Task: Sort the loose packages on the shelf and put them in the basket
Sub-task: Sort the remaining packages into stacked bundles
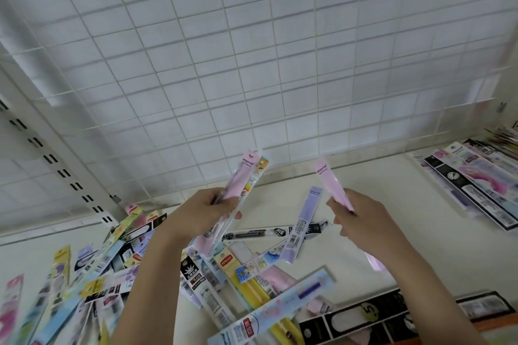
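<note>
My left hand (204,213) grips a small bunch of long pen packages (246,176), a pink one in front and a cartoon-printed one behind, raised above the shelf. My right hand (361,218) pinches a single pink pen package (332,183), tilted up to the left; its lower end sticks out below my wrist. Many loose pen packages (246,274) lie scattered on the white shelf (364,176) under and to the left of my hands. A lilac package (304,221) and a black pen package (252,232) lie between my hands. No basket is in view.
A white wire grid panel (252,64) backs the shelf. A slotted upright (56,159) runs up the left. A tidier row of packages (476,185) lies at the right end. Black-labelled packs (364,316) sit along the front edge.
</note>
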`<state>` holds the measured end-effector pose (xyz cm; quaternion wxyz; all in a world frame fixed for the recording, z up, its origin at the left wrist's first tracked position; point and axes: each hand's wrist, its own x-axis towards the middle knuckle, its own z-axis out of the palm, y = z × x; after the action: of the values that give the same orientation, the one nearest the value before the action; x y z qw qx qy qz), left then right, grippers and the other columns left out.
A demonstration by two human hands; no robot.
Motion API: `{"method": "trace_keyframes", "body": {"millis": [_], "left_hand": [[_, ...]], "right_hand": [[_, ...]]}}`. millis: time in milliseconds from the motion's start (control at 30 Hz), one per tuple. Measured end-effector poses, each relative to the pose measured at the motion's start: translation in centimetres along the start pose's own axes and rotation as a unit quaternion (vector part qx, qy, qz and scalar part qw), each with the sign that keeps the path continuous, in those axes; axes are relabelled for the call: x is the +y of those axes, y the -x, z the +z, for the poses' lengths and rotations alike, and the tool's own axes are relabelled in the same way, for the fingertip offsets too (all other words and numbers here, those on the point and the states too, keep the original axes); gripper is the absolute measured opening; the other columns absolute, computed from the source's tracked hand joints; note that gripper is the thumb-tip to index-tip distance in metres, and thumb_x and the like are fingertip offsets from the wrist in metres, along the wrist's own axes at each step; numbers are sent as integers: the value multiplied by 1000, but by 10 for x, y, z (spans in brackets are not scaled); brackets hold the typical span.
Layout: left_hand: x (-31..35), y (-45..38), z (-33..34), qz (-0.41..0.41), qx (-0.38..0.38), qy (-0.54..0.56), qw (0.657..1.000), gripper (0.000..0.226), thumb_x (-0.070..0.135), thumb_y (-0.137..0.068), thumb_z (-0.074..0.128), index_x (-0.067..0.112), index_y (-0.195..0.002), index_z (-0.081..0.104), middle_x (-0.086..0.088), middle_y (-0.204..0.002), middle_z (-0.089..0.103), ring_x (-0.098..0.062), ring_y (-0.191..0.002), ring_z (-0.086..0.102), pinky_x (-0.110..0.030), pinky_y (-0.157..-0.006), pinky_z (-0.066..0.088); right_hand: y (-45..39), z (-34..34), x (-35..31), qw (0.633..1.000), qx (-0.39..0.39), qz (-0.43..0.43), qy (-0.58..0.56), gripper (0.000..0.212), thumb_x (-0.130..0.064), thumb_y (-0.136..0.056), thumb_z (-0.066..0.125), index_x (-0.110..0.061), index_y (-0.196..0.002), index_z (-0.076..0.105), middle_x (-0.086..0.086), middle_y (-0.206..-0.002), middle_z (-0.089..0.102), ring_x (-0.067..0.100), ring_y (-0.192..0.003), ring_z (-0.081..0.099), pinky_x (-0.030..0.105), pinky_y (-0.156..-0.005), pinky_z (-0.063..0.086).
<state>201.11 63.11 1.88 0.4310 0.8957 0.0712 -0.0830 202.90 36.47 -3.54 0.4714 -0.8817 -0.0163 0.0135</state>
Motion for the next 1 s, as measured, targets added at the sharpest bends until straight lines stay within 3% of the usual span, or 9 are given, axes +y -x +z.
{"method": "trace_keyframes", "body": {"millis": [133,267,467,600,700,767,833,933,1000], "left_hand": [[1,3,6,-8,11,64,998,15,19,-97,46,11,-90,57,1,-72,62,-17,-62,57,-26,-63,45],[-6,5,6,-55,45,100,992,17,24,-96,48,8,-93,53,-2,-64,45,-14,-48,39,-25,-48,34],[-12,21,-3,-43,101,16,994,38,42,-80,68,12,-78,45,-1,-56,34,-13,-44,31,-23,-45,32],[-18,29,-6,-52,155,-3,987,41,35,-84,66,12,-68,36,-1,-53,31,-14,-44,32,-22,-45,31],[-19,38,-7,-56,176,-22,983,40,33,-89,60,12,-66,35,-1,-53,33,-14,-44,34,-16,-37,32],[-20,40,-6,-52,177,-16,983,37,31,-90,58,12,-68,35,0,-54,32,-14,-46,32,-18,-40,31],[-22,40,-3,-47,166,-32,984,34,27,-91,56,11,-69,35,0,-56,30,-14,-49,30,-21,-46,27],[-22,35,4,-37,122,-81,989,29,21,-89,57,11,-68,39,1,-56,35,-13,-47,33,-22,-47,30],[-21,30,12,-28,96,-91,991,20,20,-86,61,11,-74,49,1,-58,43,-13,-47,38,-23,-48,34]], "right_hand": [[-2,2,-13,997,10,-35,64,29,-21,-94,43,-13,-66,38,6,-61,45,18,-54,36,28,-51,31],[-16,9,-19,986,3,-39,163,38,-23,-92,44,-21,-57,30,-3,-59,41,20,-58,42,28,-49,28],[-30,23,-27,975,-33,-17,218,30,-29,-91,44,-20,-62,40,2,-72,50,28,-75,53,29,-58,36],[-32,34,-37,967,-39,21,251,39,-50,-86,51,-13,-93,60,3,-89,60,26,-84,57,27,-70,43],[-35,42,-35,963,-59,34,262,27,-35,-82,55,-14,-98,57,6,-107,61,26,-89,57,25,-71,41],[-40,39,-34,963,-84,39,253,13,-24,-81,56,-11,-84,56,10,-103,60,27,-90,59,24,-65,41],[-43,28,-37,970,-101,42,217,15,-19,-83,53,-9,-73,54,13,-91,61,26,-76,56,23,-52,36],[-40,1,-44,987,-97,42,119,19,-15,-83,47,-3,-91,60,13,-82,71,15,-53,50,23,-45,31],[-36,-14,-43,990,-83,40,103,16,-12,-82,46,-5,-93,55,8,-74,69,13,-53,49,23,-47,31]]}}
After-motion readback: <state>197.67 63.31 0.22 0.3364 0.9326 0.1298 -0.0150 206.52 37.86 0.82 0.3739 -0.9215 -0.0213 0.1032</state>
